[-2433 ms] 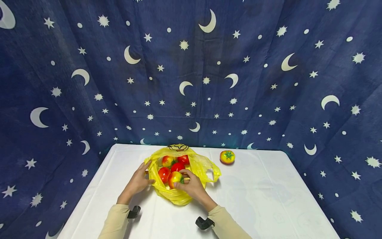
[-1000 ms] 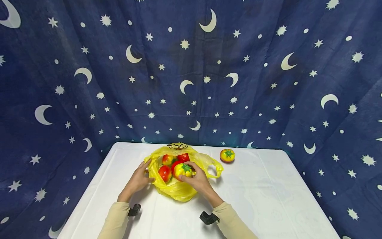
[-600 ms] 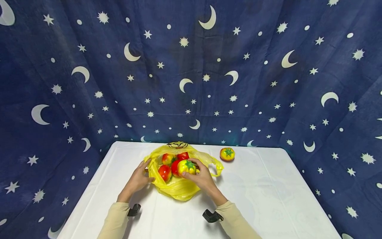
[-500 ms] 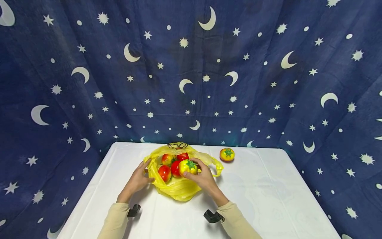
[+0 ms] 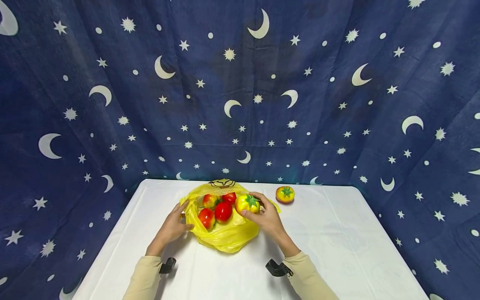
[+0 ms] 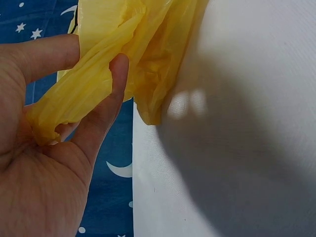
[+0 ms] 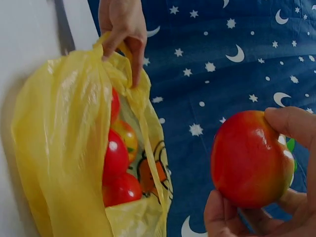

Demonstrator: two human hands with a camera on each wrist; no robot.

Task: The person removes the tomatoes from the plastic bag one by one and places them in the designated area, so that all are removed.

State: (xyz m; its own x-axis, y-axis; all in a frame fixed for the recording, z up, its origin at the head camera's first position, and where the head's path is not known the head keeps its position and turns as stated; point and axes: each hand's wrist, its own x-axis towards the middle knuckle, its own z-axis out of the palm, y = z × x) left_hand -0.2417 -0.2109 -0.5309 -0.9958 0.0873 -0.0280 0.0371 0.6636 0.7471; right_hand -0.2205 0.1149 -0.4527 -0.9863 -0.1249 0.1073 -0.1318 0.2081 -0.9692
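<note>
My left hand (image 5: 173, 225) holds the left handle and rim of a yellow plastic bag (image 5: 226, 239). The left wrist view shows the gathered handle (image 6: 79, 96) between thumb and fingers. A glossy tomato (image 5: 245, 203), yellow and red with a green leafy top, is gripped in my right hand (image 5: 268, 216) by the bag's right side. In the right wrist view its red underside shows, apart from the bag. Inside the open bag lie several red and red-yellow fruits, among them a plain red one (image 5: 223, 212) and a reddish one at the left (image 5: 206, 218).
Another yellow-red tomato (image 5: 285, 194) sits at the back of the table, right of the bag. A white cloth (image 5: 337, 250) covers the table. Behind stands a dark blue curtain (image 5: 262, 137) with moons and stars.
My right hand has lifted the tomato up out of the bag and carried it to the right, uncovering the red fruit beneath. My left hand stays at the bag's left side.
</note>
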